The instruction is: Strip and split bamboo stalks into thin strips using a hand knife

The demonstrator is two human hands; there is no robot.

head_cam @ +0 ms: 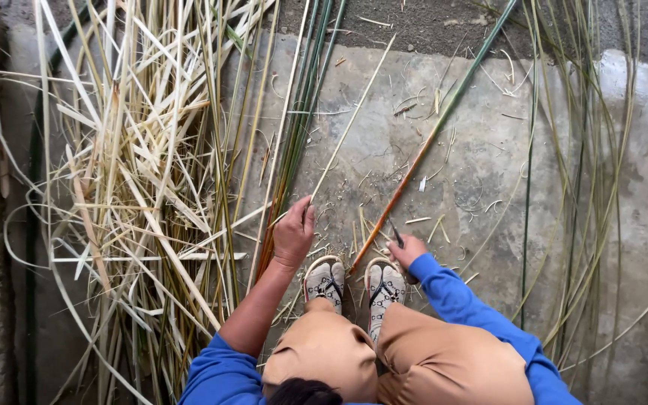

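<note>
While the person squats on the concrete floor (pixel 489 150), the left hand (pixel 294 234) reaches out toward eleven o'clock and curls its fingers around a thin pale strip (pixel 350 124), which runs away toward one o'clock. Right hand (pixel 408 250) sits low beside the right sandal (pixel 384 289), closed on a small dark blade (pixel 397 236), tip pointing to eleven. Between the two hands lies the long cane (pixel 433 135), orange at the near end by the feet, turning green as it stretches off to one o'clock. Its near end is just beside the right hand, so that hand is the closer one; the left is further off at nine o'clock from it. Piled at nine o'clock, a heap of pale split strips (pixel 133 172). Loose green stalks (pixel 586 187) trail at three o'clock.
</note>
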